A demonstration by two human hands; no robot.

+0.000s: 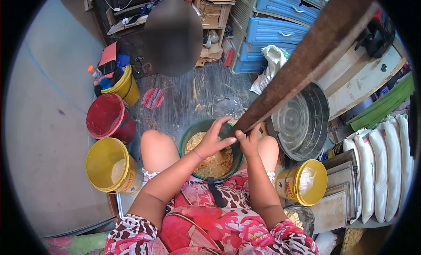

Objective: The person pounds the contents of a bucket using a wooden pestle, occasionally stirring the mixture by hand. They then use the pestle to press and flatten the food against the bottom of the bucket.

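A long brown wooden pole slants from the top right down to a green bucket between my knees. Crumbly yellow-brown pieces lie in the bucket. Over its mouth, my left hand curves around the pole's lower part, thumb and forefinger on either side of it. My right hand is closed about the pole just to the right, thumb toward the left hand. The pole's lower end is hidden behind the hands.
Left of my legs stand a red bucket and yellow buckets. On the right are a wide black basin, a yellow bucket, trays and filled white sacks. Blue drawers stand behind.
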